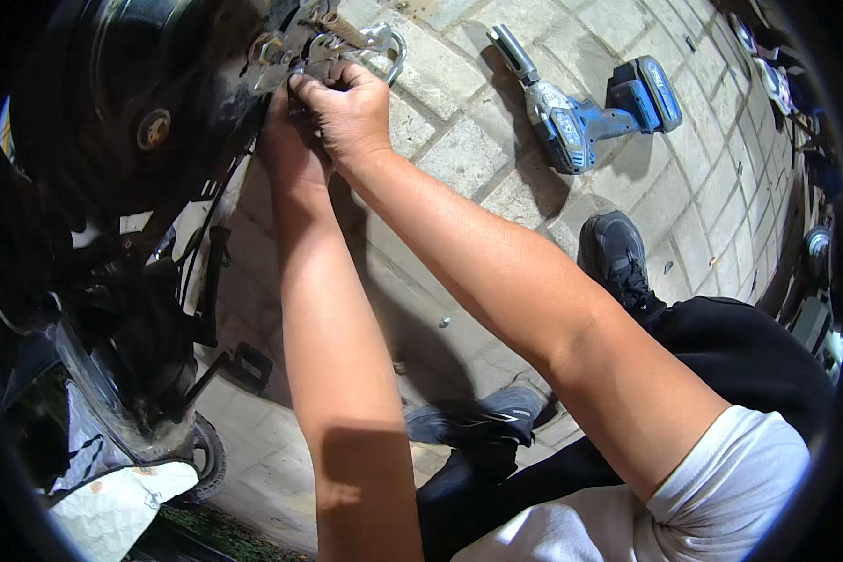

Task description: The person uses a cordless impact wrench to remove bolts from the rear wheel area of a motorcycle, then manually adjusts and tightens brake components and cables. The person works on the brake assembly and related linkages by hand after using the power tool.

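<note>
Evidently both hands were busy at the same spot, high in the view, against the underside of a black vehicle (pixel 150 56). The metal fitting (pixel 332 47) lay just beyond the fingertips, on the far side of the hands from the body. Right hand (pixel 354 108): fingers curled, thumb brought in toward the forefinger, at the fitting's near edge; whatever sat in the pinch was hidden. Left hand (pixel 295 150): wrist partly behind the right, fingers mostly out of sight; could not tell whether it gripped anything.

Key relation: a rusty coil spring (pixel 346 31) ran aslant above the knuckles, its long axis dropping from upper left to lower right; the right hand was nearer to it. A bolt with a nut (pixel 270 50) stood off to the left, nearer the left fingertips, apparently apart from both hands. A bent metal loop (pixel 398 58) showed just right of the right knuckles.

A blue power wrench (pixel 576 126) lay on the paving (pixel 463 155), well apart on the right-hand side, nose pointing up and left.
</note>
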Demonstrator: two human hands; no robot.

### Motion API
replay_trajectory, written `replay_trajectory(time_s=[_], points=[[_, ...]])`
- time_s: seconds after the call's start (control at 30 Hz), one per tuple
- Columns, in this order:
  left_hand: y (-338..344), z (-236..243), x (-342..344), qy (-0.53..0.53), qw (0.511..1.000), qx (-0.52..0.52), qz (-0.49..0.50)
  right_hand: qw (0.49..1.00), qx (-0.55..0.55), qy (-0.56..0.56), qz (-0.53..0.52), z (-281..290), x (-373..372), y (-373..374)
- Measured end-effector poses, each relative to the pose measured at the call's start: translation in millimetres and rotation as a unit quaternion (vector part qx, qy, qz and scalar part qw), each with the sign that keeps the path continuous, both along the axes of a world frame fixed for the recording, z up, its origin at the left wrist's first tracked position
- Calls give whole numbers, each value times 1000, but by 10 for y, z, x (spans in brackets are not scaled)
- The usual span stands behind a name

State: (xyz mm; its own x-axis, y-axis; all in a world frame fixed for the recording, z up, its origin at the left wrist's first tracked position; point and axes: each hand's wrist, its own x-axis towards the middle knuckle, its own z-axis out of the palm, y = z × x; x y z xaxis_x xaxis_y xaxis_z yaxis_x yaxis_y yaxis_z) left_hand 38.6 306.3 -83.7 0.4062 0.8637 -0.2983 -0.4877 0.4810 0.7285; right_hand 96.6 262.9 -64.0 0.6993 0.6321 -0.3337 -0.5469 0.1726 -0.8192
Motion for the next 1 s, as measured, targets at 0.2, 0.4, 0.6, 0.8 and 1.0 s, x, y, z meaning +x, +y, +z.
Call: replay_trajectory(time_s=[0.2,0.4,0.6,0.8,1.0], points=[[-61,97,-21,19,999,-35,10,999,36,24,4,27,21,19],[-60,91,-34,31,999,15,-17,999,18,34,34,52,26,-20],[-87,97,-62,-16,999,-14,-37,998,9,-18,58,68,119,-55],[-171,200,16,38,998,-58,10,998,18,-28,52,74,145,-38],[-174,204,12,47,997,-59,28,972,94,154,150,-43,269,-11]])
